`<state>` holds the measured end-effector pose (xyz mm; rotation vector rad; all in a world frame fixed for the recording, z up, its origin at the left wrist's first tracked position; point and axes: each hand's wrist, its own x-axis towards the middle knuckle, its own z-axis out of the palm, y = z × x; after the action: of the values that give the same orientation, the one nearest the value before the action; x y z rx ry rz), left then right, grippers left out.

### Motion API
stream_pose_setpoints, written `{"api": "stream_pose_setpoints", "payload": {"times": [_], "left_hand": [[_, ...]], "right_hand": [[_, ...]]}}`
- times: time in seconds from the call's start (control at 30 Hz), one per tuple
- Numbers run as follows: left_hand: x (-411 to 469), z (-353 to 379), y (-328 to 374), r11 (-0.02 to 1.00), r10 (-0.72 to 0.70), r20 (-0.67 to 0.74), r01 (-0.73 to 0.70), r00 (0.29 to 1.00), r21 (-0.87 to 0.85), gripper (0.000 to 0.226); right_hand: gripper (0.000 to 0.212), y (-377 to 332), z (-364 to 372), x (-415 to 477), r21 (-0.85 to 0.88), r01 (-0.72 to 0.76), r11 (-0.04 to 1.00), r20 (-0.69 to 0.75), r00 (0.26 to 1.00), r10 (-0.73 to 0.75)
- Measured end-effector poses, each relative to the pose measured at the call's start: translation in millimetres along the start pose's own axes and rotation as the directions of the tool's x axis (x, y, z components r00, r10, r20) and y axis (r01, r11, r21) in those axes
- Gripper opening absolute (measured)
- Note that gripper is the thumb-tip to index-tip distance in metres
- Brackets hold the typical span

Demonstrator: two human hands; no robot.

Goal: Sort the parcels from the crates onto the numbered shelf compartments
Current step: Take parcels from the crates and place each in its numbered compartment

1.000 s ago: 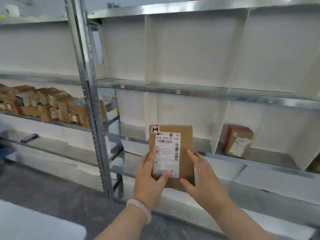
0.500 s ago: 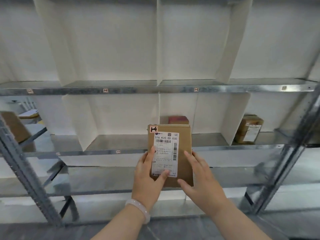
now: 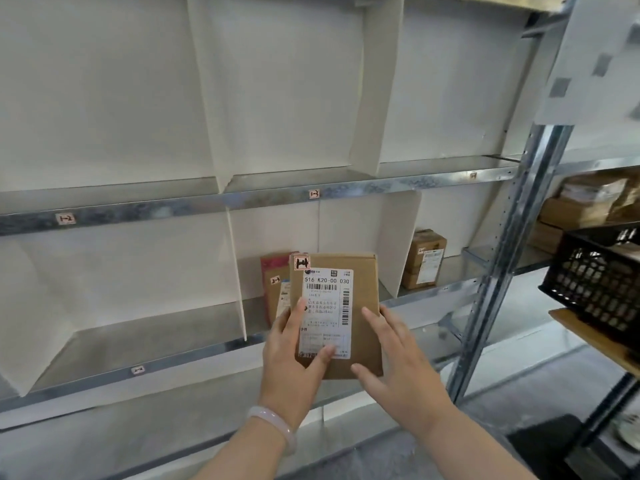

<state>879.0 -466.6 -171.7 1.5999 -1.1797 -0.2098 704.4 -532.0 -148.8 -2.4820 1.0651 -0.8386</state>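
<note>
Your left hand (image 3: pixel 294 358) grips the brown parcel (image 3: pixel 362 306) at its lower left corner. The thumb lies across the bottom of the white shipping label (image 3: pixel 327 313) and one finger runs up the parcel's left edge. Your right hand (image 3: pixel 398 362) lies flat against the lower right side of the parcel, fingers straight and spread, not curled round it. The two hands stand apart with the parcel between them, held upright in the air with its label facing you. A small red-bordered sticker (image 3: pixel 302 263) sits at the parcel's top left corner; its marking appears to read 1-4, though not sharply. A pale bracelet (image 3: pixel 277 424) sits on your left wrist. Just beyond your left hand, a red parcel (image 3: pixel 272 271) marked 2-3 stands upright on the lower shelf (image 3: pixel 173 362), partly hidden by the parcel you hold. Beyond and to the right of your right hand, past a white divider (image 3: pixel 398 237), a second brown parcel (image 3: pixel 426 259) stands in the next compartment. Above your hands the upper shelf (image 3: pixel 173 206) carries front tags reading 1-2 (image 3: pixel 65 218) and 1-3 (image 3: pixel 314 194). Well to the right of your right hand, past the metal upright (image 3: pixel 512 265), there is a black crate (image 3: pixel 595 282).
</note>
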Motion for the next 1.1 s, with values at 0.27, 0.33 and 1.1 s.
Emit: {"api": "stream_pose_setpoints", "payload": {"times": [0.27, 0.33, 1.1], "left_hand": [[45.1, 16.5, -24.2, 1.000, 0.021, 0.061, -0.022, 0.998, 0.022, 0.090], [47.8, 19.3, -29.1, 0.999, 0.014, 0.056, -0.016, 0.998, 0.040, 0.091], [25.8, -35.8, -33.0, 0.972, -0.064, -0.273, 0.122, 0.960, 0.200, 0.093]], "right_hand": [[0.083, 18.7, 22.1, 33.3, -0.025, -0.051, 0.998, -0.041, 0.998, 0.050], [0.083, 24.3, 27.4, 36.8, -0.018, -0.038, 0.999, -0.032, 0.999, 0.037], [0.079, 1.1, 65.1, 85.3, 0.189, 0.297, 0.936, 0.078, 0.946, -0.316]]}}
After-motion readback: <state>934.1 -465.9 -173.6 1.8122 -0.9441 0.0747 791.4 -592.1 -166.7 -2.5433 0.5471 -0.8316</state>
